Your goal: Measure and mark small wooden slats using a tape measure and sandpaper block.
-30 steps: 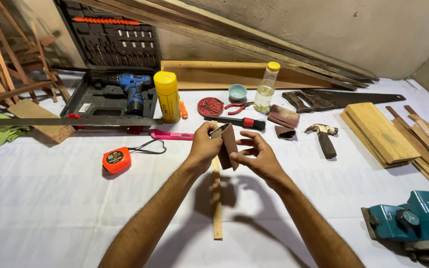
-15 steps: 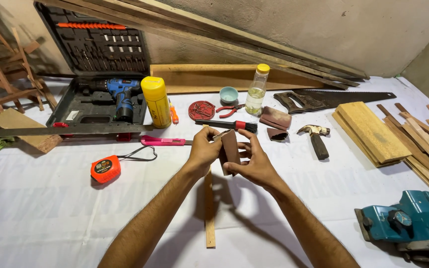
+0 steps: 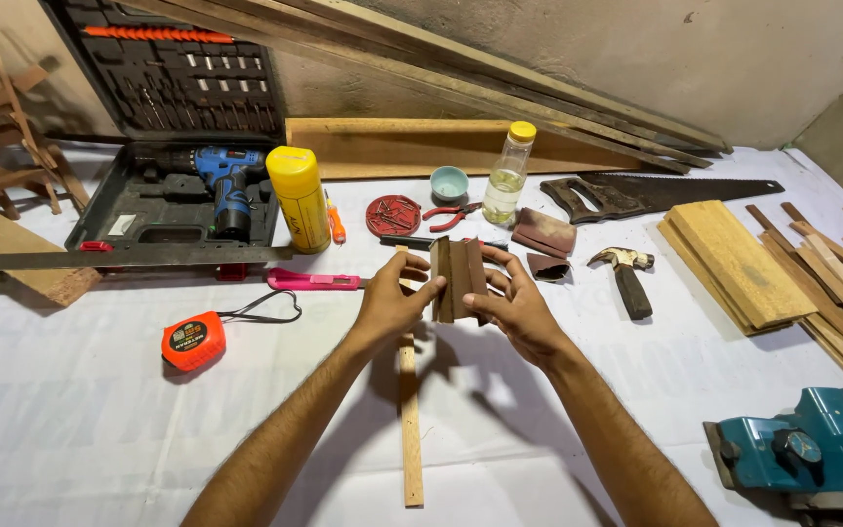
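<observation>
Both hands hold a folded piece of brown sandpaper (image 3: 457, 278) upright above the white table. My left hand (image 3: 389, 306) pinches its left edge. Fingers of my right hand (image 3: 519, 310) curl around its right side from behind. Under the hands a thin wooden strip (image 3: 410, 420) lies lengthwise on the cloth, running toward me. A black brush with a red band (image 3: 412, 242) lies just beyond the sandpaper, mostly hidden by it.
An orange tape measure (image 3: 191, 340), pink knife (image 3: 312, 281) and long metal ruler (image 3: 119, 258) lie left. Drill case (image 3: 173, 200), yellow can (image 3: 299, 198), bottle (image 3: 505, 174), bowl (image 3: 449, 182), saw (image 3: 656, 192), hammer (image 3: 626, 275), wood boards (image 3: 734, 259) and teal planer (image 3: 812, 451) surround.
The sandpaper has been turned and spread so its folded faces show toward me. My hands shifted slightly up and right; the view drifted left.
</observation>
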